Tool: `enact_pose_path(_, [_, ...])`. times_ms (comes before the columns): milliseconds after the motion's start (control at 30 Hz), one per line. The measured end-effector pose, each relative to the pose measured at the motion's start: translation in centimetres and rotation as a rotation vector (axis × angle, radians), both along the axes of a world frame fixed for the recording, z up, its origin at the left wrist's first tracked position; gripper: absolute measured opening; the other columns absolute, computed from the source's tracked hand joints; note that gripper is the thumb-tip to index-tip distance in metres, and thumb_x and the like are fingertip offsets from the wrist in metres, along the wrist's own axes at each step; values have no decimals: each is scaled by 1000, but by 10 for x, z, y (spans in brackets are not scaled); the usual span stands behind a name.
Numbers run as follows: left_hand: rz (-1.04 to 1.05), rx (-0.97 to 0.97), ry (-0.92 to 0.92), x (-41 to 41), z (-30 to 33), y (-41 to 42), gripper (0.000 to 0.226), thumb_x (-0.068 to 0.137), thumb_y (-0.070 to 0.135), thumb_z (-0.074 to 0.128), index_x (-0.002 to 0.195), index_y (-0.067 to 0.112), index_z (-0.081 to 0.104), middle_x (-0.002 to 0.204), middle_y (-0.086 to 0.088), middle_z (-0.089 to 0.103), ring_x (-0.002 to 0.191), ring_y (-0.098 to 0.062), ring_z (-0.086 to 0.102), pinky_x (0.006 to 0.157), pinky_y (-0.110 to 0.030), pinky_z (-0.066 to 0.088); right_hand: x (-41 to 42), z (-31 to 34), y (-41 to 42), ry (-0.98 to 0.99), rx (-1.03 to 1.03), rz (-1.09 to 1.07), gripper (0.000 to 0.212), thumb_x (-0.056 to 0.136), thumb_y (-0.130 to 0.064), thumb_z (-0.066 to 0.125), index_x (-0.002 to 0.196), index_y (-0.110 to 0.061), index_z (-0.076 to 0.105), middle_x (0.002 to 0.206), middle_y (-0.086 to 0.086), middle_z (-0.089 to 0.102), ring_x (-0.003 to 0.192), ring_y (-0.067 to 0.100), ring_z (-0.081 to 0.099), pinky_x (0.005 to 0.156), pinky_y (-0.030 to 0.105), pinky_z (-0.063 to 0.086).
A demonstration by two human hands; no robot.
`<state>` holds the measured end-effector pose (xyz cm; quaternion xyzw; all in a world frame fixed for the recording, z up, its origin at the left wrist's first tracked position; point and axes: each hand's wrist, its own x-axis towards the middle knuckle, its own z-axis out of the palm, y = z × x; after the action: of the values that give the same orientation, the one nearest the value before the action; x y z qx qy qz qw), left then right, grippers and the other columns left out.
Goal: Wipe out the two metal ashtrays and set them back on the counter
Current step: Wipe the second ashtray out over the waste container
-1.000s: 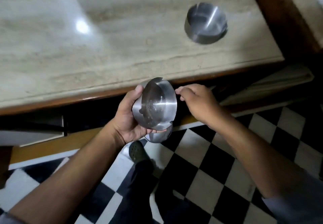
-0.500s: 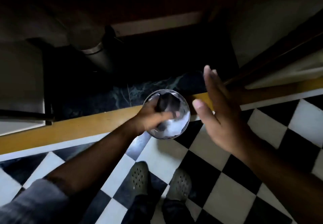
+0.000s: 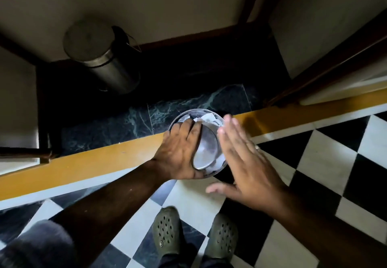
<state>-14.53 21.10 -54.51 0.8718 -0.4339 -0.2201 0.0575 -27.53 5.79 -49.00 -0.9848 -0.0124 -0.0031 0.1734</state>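
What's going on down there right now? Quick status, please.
Left hand grips upturned ashtray over a small container holding white scraps. Right hand open and flat, beside the ashtray. Pedal bin further back, lid shut. Nothing blocking.

Black-and-white checkered floor point(image 3: 326, 163) fills the lower frame; two green clogs point(image 3: 167, 234) stand on it at bottom centre; a metal bin point(image 3: 104, 62) sits on dark marble floor, upper left.

Dim, shadowy scene; the right hand point(image 3: 249, 163) is motion-blurred, the floor point(image 3: 326, 158) tiles brighter, edges bowed by the wide lens.
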Motion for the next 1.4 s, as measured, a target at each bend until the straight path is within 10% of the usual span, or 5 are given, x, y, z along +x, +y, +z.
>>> enact_pose_path(367, [50,-65,10,-1,-8,-6,132,47,75,65,150,3,26,150,-21,38,129,-41,44,99,-55,45,-1,-22,9,113,-103,104,116,71,-84,43,151,-3,22,162,15,14,151,29,8,123,40,9])
enact_pose_path(600, [163,-149,243,-2,-7,-16,124,44,73,65,149,16,30,148,-9,43,135,-30,42,112,-44,36,0,-57,-5,125,-179,90,62,82,-21,63,139,-8,44,150,12,45,141,28,39,94,40,55])
enact_pose_path(900, [804,-334,1005,7,55,0,20,86,34,69,98,18,63,89,5,63,80,-12,60,68,-28,46,3,-6,11,234,566,-738,18,91,-23,60,80,-9,64,74,3,66,74,24,63,62,29,46])
enact_pose_path(1100, [958,-409,1095,-15,142,20,17,98,6,51,85,11,62,64,6,66,63,-12,60,45,-18,50,-7,67,31,400,956,-1129,40,87,-39,59,80,-1,66,82,23,72,78,37,73,69,57,61])
enact_pose_path(1400, [972,-452,1139,-38,320,52,27,95,2,48,101,11,73,85,-9,72,73,-22,67,60,-31,58,-14,248,51,393,1135,-1192,18,94,-18,59,77,-17,63,102,13,69,92,31,70,67,38,63])
